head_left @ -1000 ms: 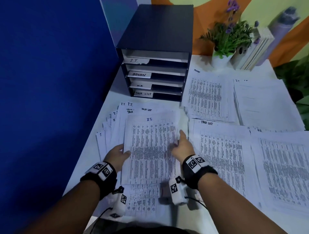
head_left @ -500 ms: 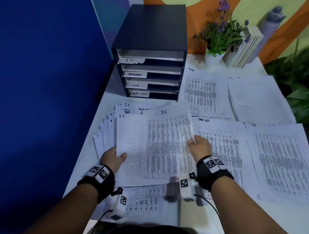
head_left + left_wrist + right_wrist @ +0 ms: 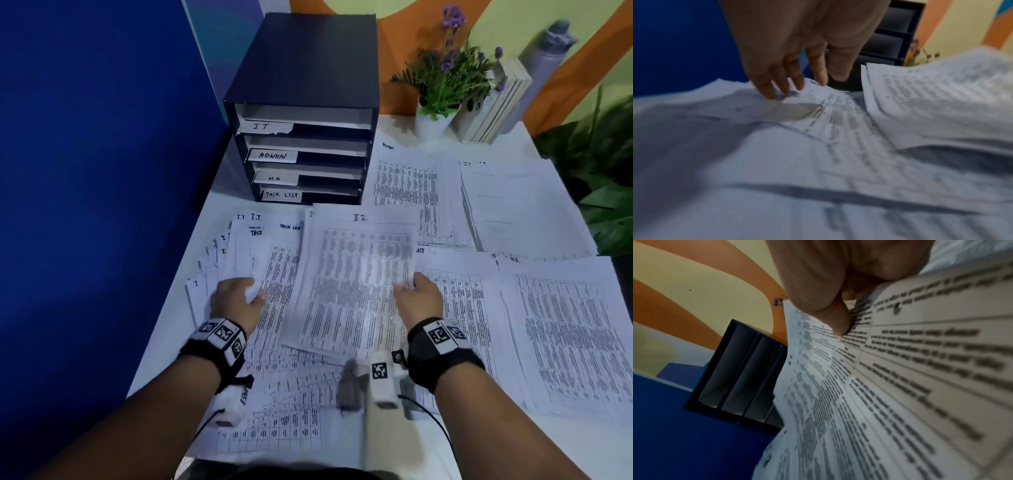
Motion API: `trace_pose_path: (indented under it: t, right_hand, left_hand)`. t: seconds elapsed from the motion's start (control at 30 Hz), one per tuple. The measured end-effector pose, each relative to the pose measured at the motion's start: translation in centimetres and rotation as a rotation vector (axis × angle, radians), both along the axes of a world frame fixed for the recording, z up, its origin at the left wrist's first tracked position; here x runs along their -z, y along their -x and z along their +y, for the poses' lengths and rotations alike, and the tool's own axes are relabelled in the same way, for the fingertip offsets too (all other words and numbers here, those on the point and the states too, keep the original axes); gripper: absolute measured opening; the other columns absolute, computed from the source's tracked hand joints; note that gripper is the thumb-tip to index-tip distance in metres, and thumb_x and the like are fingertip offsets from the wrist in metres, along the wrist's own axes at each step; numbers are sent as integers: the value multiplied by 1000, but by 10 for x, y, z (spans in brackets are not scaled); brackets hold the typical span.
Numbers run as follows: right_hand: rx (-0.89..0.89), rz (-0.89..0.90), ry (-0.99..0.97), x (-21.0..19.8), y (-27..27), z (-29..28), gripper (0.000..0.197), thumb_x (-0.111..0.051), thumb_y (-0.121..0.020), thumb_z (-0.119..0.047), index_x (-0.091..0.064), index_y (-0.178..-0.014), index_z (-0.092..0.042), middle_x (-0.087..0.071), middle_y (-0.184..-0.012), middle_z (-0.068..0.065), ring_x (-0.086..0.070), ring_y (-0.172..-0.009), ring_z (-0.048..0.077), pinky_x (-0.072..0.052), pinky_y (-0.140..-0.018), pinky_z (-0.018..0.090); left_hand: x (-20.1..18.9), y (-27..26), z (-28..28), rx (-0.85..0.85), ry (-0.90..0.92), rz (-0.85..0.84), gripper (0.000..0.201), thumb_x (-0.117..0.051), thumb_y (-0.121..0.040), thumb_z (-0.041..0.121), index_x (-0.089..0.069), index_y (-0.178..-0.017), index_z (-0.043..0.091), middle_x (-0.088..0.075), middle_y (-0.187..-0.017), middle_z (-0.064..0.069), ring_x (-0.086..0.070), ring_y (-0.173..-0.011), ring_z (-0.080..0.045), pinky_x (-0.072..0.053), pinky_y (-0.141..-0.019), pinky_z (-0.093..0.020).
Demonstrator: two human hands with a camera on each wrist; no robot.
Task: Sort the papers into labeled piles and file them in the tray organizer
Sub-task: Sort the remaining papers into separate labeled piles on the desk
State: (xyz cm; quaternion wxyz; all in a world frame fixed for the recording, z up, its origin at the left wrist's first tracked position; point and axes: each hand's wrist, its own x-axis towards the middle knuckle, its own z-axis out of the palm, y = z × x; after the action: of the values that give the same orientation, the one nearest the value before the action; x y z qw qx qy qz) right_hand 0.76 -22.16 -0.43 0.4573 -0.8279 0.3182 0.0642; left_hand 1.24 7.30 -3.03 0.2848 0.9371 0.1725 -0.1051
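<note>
Right hand [image 3: 419, 299] grip clamped on the right edge of a lifted I.T. sheet [image 3: 352, 284], thumb on top. The sheet is tilted above the fanned unsorted papers [image 3: 274, 394], near left on the tabletop [image 3: 404, 452]. Left hand [image 3: 238, 301] fingers pinch a curled paper corner [image 3: 816, 89] in that fan. Tray organizer [image 3: 305, 68] stands far left, slots labeled I.T, ADMIN, H.R, TASK LIST. Sorted piles lie to the right: ADMIN pile [image 3: 411, 192], I.T. pile [image 3: 520, 205], TASK LIST pile [image 3: 459, 308], H.R pile [image 3: 568, 329].
</note>
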Motion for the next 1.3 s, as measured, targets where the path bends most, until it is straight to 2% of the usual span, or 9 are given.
trace_pose_path:
  t: [0.13, 0.3, 0.43, 0.6, 0.7, 0.83, 1.0, 1.13, 1.3]
  right_hand:
    - [37, 12, 72, 8, 2, -16, 40, -50, -96, -3, -42, -130, 15, -50, -135, 27, -51, -122, 41, -43, -100, 42]
    - [41, 21, 34, 13, 6, -13, 38, -49, -94, -2, -44, -129, 12, -51, -134, 26, -61, -106, 38, -51, -88, 40]
    - [-2, 26, 5, 19, 4, -16, 55, -47, -94, -4, -32, -147, -5, -37, -152, 9, -57, -81, 15, -42, -55, 17]
    - [-9, 44, -53, 16, -1, -15, 53, -49, -96, -6, -35, -146, -4, -36, -152, 9, -55, -111, 21, -44, -83, 20]
    - [-30, 41, -82, 16, -5, -21, 12, -52, -94, -6, -50, -104, 0, -55, -115, 13, -53, -89, 22, -42, -72, 26]
    - [-37, -49, -214, 6, -7, -30, 28, -55, -91, -2, -33, -75, -12, -32, -75, 3, -30, -62, 15, -27, -52, 22]
    - [-29, -112, -323, -14, -12, -40, 11, -62, -89, -5, -61, -99, -1, -68, -103, 16, -65, -96, 31, -52, -84, 38]
    - [-68, -121, -182, -27, -23, -47, 23, -56, -92, -12, -53, -112, -3, -59, -118, 11, -57, -100, 21, -46, -79, 25]
    - [-148, -206, -76, -54, -23, -65, 57, -52, -97, -16, -29, -150, -12, -33, -153, 3, -40, -136, 22, -31, -99, 21]
  left_hand:
    - [4, -3, 4, 20, -120, 216, 103, -84, -68, 41, -25, -150, 20, -27, -147, -12, -37, -132, -33, -35, -111, -40]
    - [4, -7, 2, -101, 6, 268, 130, -92, -57, 22, -4, -153, 23, -28, -149, -16, -39, -132, -33, -39, -107, -41]
    - [-1, 0, 8, -96, 125, 246, 83, -81, -73, 31, -33, -139, 11, -55, -129, -10, -55, -99, -24, -48, -92, -35]
    - [-11, 13, 10, -43, 230, 117, 54, -66, -88, 17, -37, -134, 17, -58, -124, -8, -57, -100, -24, -49, -90, -35]
    - [-28, 15, 10, -29, 284, -12, 61, -58, -92, 6, -31, -144, 25, -52, -135, -1, -54, -116, -24, -41, -100, -33]
    - [-47, 10, 17, -65, 288, -144, 48, -54, -95, 10, -42, -136, 31, -60, -127, 0, -57, -115, -24, -44, -102, -40]
    - [-69, 8, 2, -81, 442, -160, 32, -59, -94, 16, -52, -121, 31, -65, -111, 8, -62, -104, -18, -48, -91, -36]
    - [-79, 9, -40, -74, 583, -141, 39, -61, -92, 13, -52, -128, 23, -65, -113, 7, -61, -106, -15, -46, -88, -29]
    - [-88, 6, -89, -72, 711, -132, 35, -67, -88, 12, -55, -117, 26, -68, -105, 9, -66, -97, -12, -52, -78, -28]
